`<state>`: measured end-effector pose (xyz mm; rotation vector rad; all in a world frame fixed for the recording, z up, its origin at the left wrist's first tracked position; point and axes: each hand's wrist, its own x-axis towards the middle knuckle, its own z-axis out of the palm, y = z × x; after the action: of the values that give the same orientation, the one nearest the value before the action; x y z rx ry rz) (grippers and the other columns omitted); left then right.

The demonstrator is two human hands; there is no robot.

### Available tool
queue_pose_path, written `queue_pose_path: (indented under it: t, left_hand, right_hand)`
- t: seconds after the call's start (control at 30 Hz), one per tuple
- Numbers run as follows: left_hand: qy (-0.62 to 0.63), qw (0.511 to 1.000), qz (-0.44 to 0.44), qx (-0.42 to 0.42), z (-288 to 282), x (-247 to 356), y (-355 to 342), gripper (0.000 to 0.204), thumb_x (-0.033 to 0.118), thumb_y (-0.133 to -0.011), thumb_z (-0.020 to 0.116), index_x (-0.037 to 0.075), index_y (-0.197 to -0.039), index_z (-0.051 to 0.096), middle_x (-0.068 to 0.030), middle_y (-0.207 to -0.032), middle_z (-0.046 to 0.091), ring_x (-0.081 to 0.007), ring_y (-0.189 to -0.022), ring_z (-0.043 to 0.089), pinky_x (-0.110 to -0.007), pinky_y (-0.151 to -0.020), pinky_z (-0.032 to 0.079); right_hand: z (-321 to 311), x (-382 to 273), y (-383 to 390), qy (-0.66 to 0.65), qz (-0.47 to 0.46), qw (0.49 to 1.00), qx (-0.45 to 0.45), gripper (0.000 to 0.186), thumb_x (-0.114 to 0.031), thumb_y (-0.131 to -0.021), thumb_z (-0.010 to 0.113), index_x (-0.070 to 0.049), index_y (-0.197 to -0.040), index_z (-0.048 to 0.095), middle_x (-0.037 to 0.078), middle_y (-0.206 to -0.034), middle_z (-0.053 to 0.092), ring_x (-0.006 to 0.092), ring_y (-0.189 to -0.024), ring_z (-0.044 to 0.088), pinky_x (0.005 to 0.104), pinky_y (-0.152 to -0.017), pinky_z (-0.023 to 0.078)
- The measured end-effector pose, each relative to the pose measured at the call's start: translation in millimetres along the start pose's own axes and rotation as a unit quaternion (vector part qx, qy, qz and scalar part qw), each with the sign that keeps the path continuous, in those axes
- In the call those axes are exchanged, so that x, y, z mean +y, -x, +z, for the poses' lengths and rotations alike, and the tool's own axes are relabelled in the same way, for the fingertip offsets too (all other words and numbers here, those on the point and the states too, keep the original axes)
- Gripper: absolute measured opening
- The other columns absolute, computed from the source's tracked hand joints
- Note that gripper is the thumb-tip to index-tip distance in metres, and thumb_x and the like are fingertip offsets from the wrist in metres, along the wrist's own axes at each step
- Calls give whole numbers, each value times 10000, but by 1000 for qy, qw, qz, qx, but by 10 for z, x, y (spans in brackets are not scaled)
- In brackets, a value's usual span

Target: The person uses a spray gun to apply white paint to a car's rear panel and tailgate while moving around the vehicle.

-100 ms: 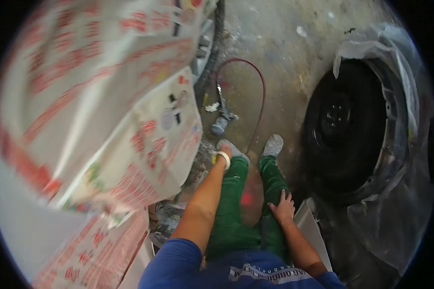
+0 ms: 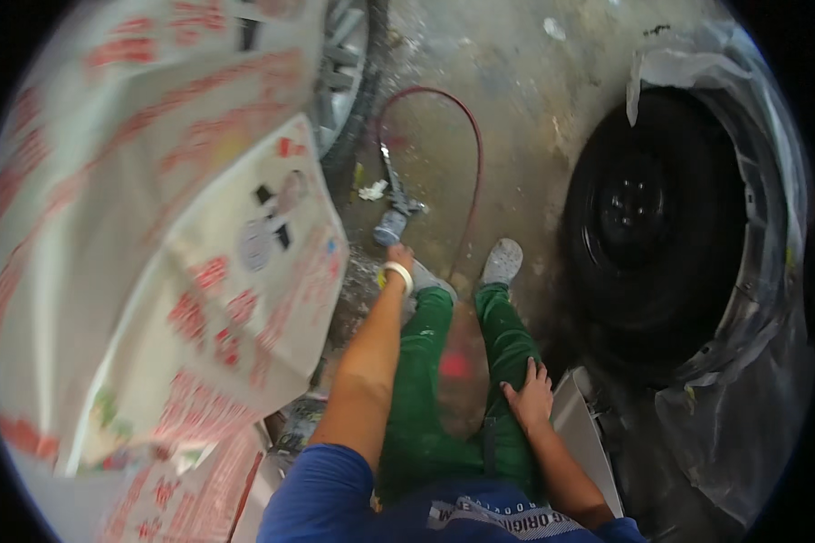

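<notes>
A spray gun (image 2: 400, 195) with a bluish-grey cup (image 2: 389, 228) lies on the floor, and a thin dark-red hose (image 2: 476, 145) runs from it. Stretched down, my left hand (image 2: 400, 258) is at the end of the cup. Whether it touches the cup or only overlaps it, I cannot tell; its fingers are small and partly hidden. A pale band (image 2: 398, 273) circles that wrist. My right hand (image 2: 530, 395) rests on my right thigh, fingers spread and holding nothing.
Printed plastic sheeting (image 2: 208, 244) hangs at the left beside a spoked wheel (image 2: 342, 77). At the right stands a large dark round wheel well (image 2: 634, 217) framed by metal and clear plastic film (image 2: 733, 434). A crumpled white scrap (image 2: 372, 191) lies by the gun. My speckled shoes (image 2: 503, 262) stand on the stained floor.
My left hand has moved from beside my left shoe to the end of the spray gun's cup. The view has shifted slightly. My right hand stays on my thigh.
</notes>
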<state>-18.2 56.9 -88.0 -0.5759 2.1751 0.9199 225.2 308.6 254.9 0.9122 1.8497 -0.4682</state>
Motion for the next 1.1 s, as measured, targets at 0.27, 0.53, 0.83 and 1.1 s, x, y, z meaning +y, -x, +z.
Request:
queue_pose_path:
  t: [0.27, 0.53, 0.83, 1.1]
  left_hand:
    - [336, 913, -230, 24, 524, -92, -1389, 738, 24, -940, 583, 126, -1542, 170, -247, -1237, 585, -351, -869, 714, -406, -657, 617]
    - [403, 900, -157, 43, 484, -104, -1394, 676, 28, -993, 552, 96, -1537, 157, -294, -1301, 533, -402, -882, 725, -453, -674, 657]
    - [12, 999, -41, 19, -220, 898, 2060, 278, 105, -948, 609, 20, -1213, 611, -213, -975, 671, -341, -833, 677, -439, -748, 543]
    - [-105, 972, 207, -30, -1793, 1999, 4874, 259, 64, -938, 536, 54, -1179, 630, -228, -1111, 678, -422, -1036, 645, -474, -889, 517]
  right_hand:
    - [333, 259, -68, -78, -2, 994, 81, 805, -365, -780, 802, -33, -1437, 477, 225, -1461, 458, 427, -1327, 452, 506, -1087, 413]
    - [124, 208, -140, -85, -36, 990, 110, 756, -345, -775, 810, -29, -1396, 516, 224, -1443, 479, 420, -1320, 467, 483, -1094, 412]
    - [-291, -166, 192, -106, -313, 928, 174, 696, -189, -807, 761, -4, -1414, 475, 227, -1466, 463, 407, -1325, 475, 487, -1116, 397]
    - [-1892, -1275, 1522, 96, -583, 807, -15, 575, -165, -814, 680, -73, -1363, 532, 155, -1367, 575, 354, -1261, 549, 469, -1071, 433]
